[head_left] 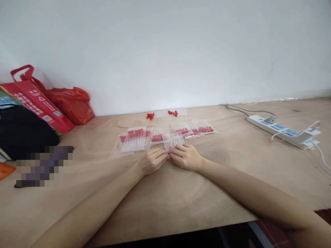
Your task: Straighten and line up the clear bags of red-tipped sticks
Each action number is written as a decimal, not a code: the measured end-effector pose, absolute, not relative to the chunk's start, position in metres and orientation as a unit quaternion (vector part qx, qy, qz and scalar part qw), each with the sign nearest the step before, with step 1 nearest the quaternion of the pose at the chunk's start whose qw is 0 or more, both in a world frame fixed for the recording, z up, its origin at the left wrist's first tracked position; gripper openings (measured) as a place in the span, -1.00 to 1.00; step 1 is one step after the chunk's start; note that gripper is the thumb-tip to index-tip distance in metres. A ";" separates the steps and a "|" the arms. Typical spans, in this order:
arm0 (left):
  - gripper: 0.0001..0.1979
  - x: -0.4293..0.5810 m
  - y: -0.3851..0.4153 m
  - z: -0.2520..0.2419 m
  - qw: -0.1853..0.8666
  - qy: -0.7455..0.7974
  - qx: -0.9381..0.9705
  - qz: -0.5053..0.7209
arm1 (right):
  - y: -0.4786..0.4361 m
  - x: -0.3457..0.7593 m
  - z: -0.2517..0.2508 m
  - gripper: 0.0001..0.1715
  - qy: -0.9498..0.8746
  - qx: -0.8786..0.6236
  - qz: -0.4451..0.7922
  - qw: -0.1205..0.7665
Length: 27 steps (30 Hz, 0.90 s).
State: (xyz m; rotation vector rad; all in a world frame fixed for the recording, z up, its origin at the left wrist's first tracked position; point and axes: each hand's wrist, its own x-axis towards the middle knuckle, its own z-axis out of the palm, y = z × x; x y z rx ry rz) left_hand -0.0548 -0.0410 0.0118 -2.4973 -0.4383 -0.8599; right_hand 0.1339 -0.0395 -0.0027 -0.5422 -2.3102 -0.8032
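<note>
A small clear plastic bag [168, 140] with red pieces near its lower edge is pinched between my two hands. My left hand [153, 161] closes its fingertips at the bag's near left corner. My right hand [186, 157] curls over the right part, partly hiding the red pieces. Just beyond my hands, similar bags of red pieces lie flat: a left group [137, 139], one in the middle [157, 137] and an overlapping group on the right [196, 130]. Pale narrow strips or folds run through several of them; I cannot tell which.
Loose red pieces [150, 116] lie near the wall beside more clear bags [182, 112]. A white power strip [279, 131] with plugs and cables is on the right. At left stand a red plastic bag [73, 105], a printed shopping bag [38, 103], a black bag [26, 132] and a blurred-out flat object [43, 168].
</note>
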 end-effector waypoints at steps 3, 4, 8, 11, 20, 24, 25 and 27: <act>-0.88 -0.055 -0.042 0.011 0.227 -0.157 -0.906 -0.320 | -0.039 0.136 -0.002 -0.74 -0.879 -0.186 -0.320 0.299; -0.89 -0.055 -0.042 0.011 0.224 -0.155 -0.906 -0.323 | -0.039 0.137 -0.001 -0.73 -0.880 -0.176 -0.326 0.297; -0.90 -0.057 -0.042 0.009 0.208 -0.158 -0.906 -0.334 | -0.040 0.148 0.000 -0.73 -0.876 -0.158 -0.349 0.293; -0.89 -0.058 -0.042 0.008 0.197 -0.163 -0.906 -0.337 | -0.040 0.163 -0.001 -0.74 -0.877 -0.164 -0.350 0.286; -0.89 -0.057 -0.043 0.009 0.180 -0.166 -0.906 -0.344 | -0.040 0.195 -0.004 -0.73 -0.883 -0.222 -0.321 0.262; -0.93 -0.054 -0.043 0.011 0.186 -0.188 -0.899 -0.348 | -0.040 0.190 -0.004 -0.72 -0.875 -0.254 -0.321 0.259; -0.93 -0.053 -0.043 0.011 0.190 -0.195 -0.896 -0.350 | -0.040 0.189 -0.004 -0.73 -0.873 -0.260 -0.319 0.262; -0.93 -0.053 -0.042 0.009 0.200 -0.203 -0.892 -0.351 | -0.040 0.186 -0.007 -0.74 -0.871 -0.270 -0.309 0.269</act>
